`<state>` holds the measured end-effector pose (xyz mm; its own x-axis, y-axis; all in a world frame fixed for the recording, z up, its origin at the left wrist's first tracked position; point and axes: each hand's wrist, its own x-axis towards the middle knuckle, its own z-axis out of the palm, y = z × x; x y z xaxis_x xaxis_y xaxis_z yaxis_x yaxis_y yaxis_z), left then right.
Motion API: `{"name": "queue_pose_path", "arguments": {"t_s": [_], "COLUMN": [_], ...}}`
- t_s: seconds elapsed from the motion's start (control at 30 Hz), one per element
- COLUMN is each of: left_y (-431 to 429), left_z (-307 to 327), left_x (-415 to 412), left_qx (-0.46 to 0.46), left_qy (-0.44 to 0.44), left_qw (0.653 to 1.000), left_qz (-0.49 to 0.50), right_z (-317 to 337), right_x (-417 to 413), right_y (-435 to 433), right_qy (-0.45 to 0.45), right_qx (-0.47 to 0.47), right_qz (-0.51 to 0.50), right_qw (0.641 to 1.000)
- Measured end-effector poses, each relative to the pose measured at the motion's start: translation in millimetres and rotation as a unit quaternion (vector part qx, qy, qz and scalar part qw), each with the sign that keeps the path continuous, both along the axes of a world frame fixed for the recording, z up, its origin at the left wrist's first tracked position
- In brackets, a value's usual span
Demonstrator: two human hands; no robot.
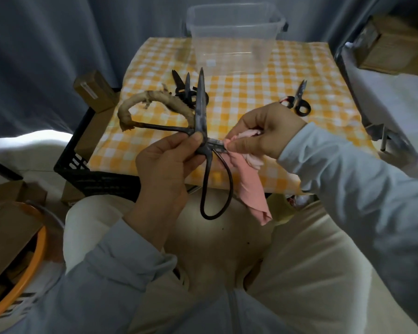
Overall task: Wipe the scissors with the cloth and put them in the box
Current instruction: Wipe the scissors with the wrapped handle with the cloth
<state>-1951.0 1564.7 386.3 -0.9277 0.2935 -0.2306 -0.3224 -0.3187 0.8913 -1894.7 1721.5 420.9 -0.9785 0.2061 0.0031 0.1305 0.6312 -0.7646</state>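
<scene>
Pink cloth (251,189) pinched in right hand (268,131) against dark scissors (200,107); left hand (164,162) grips their pivot, frame centre.

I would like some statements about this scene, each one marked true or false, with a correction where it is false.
1. The left hand holds the large scissors near the pivot. True.
2. The right hand holds something blue against them. False: it holds a pink cloth.
3. The clear plastic box already holds scissors. False: nothing shows inside it.
4. One handle of the large scissors is wrapped in beige material. True.
5. A pair of small scissors lies on the checked tablecloth. True.
</scene>
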Motion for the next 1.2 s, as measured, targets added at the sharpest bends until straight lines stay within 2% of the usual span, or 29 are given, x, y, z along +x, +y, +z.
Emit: {"name": "queue_pose_path", "arguments": {"t_s": [0.37,0.63,0.8,1.2], "left_y": [-6,2,-9,-8], "left_z": [-1,0,-2,-4], "left_x": [-6,-2,-12,-12], "left_qx": [0.000,-0.002,0.003,-0.002], "left_qy": [-0.007,-0.004,-0.016,-0.021], "left_qw": [1.000,1.000,1.000,1.000], "left_qz": [0.001,-0.008,0.011,0.013], "right_z": [-6,-2,-8,-12], "right_x": [0,-19,-7,-11], "right_y": [10,-8,9,5], "right_qy": [-0.015,0.017,-0.011,-0.005], "right_qx": [0.000,-0.008,0.004,-0.030], "right_qz": [0.008,0.015,0.012,0.018], "right_qw": [1.000,1.000,1.000,0.999]}}
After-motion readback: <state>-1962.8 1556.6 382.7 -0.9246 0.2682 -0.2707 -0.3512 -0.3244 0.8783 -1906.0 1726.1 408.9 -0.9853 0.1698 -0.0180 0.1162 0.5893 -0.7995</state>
